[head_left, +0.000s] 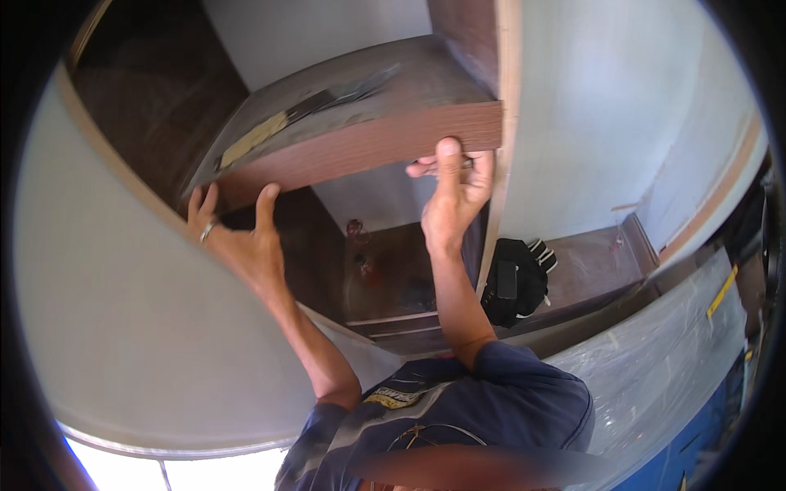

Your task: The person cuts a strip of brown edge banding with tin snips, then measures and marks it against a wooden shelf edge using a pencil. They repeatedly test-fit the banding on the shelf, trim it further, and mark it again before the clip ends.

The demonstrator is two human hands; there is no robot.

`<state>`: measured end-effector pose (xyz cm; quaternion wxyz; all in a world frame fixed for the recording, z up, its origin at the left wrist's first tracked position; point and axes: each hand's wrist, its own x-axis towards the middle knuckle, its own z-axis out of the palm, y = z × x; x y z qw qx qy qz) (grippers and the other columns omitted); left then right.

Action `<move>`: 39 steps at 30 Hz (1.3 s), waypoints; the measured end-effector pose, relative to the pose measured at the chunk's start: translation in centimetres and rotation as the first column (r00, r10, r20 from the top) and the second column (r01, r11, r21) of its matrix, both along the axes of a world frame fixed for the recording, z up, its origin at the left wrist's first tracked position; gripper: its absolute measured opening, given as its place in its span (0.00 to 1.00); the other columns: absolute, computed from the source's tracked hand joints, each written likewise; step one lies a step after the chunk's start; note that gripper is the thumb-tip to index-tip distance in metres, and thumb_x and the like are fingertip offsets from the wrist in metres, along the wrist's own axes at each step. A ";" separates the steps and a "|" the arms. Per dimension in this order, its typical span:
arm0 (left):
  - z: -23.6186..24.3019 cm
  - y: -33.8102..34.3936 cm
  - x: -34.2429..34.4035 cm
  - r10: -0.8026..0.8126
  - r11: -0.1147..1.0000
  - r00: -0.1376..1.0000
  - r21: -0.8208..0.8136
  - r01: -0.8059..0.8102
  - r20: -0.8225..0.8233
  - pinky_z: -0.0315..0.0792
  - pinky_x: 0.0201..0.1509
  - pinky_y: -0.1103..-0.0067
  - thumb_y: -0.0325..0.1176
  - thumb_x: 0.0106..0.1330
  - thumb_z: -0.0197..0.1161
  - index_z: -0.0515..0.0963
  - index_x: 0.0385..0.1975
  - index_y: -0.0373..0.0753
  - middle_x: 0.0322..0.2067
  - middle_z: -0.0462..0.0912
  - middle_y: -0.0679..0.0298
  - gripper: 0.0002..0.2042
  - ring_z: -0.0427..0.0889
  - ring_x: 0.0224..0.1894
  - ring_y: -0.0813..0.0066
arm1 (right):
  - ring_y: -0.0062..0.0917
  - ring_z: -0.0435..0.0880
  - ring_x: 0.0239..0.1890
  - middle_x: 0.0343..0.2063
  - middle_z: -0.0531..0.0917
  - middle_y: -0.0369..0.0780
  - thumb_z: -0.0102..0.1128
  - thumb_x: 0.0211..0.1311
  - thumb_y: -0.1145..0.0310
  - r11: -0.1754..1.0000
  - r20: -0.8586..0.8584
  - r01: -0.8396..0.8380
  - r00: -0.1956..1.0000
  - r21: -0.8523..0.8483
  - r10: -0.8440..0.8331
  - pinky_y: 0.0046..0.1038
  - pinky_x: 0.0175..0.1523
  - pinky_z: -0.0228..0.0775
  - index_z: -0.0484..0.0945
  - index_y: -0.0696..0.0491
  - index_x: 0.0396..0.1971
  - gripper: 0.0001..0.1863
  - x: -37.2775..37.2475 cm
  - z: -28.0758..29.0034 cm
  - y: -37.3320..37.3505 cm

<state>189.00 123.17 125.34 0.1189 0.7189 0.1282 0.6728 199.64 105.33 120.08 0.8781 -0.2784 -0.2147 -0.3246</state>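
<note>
A brown wood-grain strip (pixel 352 151) runs along the front edge of a dusty shelf (pixel 360 98) inside a cabinet. My right hand (pixel 454 192) grips the strip near its right end, thumb on the front face and fingers curled beneath. At the other end, my left hand (pixel 237 241), with a ring on one finger, has its fingers spread. Its thumb touches the strip's lower edge and its fingertips reach the left end. On the shelf lies a long thin object with a tan end (pixel 255 141) and a dark and greyish part; its kind is unclear.
Below the shelf is a dark compartment (pixel 385 270) with small reddish items. A black bag (pixel 512 282) with a phone-like dark rectangle on it rests on a brown ledge (pixel 589 262) at right. Plastic sheeting (pixel 655 352) covers a surface nearby. A pale curved panel (pixel 123 286) borders the left.
</note>
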 end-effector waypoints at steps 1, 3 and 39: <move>0.2 -0.1 0.0 -0.031 0.999 0.999 -0.010 0.031 0.019 0.65 0.68 0.59 0.48 0.45 0.83 0.78 0.50 0.25 0.59 0.75 0.45 0.38 0.70 0.64 0.47 | 0.19 0.81 0.29 0.36 0.79 0.39 0.62 0.70 0.69 1.000 0.007 -0.017 1.000 -0.007 0.017 0.25 0.29 0.83 0.74 0.58 0.45 0.11 -0.1 0.1 -0.1; 0.2 -0.5 0.0 -0.001 1.000 1.000 -0.001 0.001 0.003 0.66 0.69 0.58 0.50 0.44 0.84 0.76 0.53 0.24 0.59 0.74 0.44 0.42 0.70 0.65 0.47 | 0.19 0.81 0.29 0.36 0.80 0.40 0.63 0.69 0.69 1.000 0.021 -0.028 0.999 0.000 0.028 0.24 0.29 0.82 0.75 0.58 0.45 0.12 -0.2 0.3 -0.2; 0.2 -2.0 1.9 -0.078 0.991 0.997 -0.106 0.080 0.019 0.74 0.60 0.68 0.36 0.50 0.80 0.70 0.56 0.23 0.56 0.77 0.47 0.36 0.81 0.54 0.56 | 0.31 0.78 0.32 0.30 0.80 0.36 0.65 0.51 0.78 0.831 0.749 0.549 0.588 -0.090 -0.307 0.34 0.38 0.67 0.75 0.50 0.37 0.13 -1.3 10.6 8.9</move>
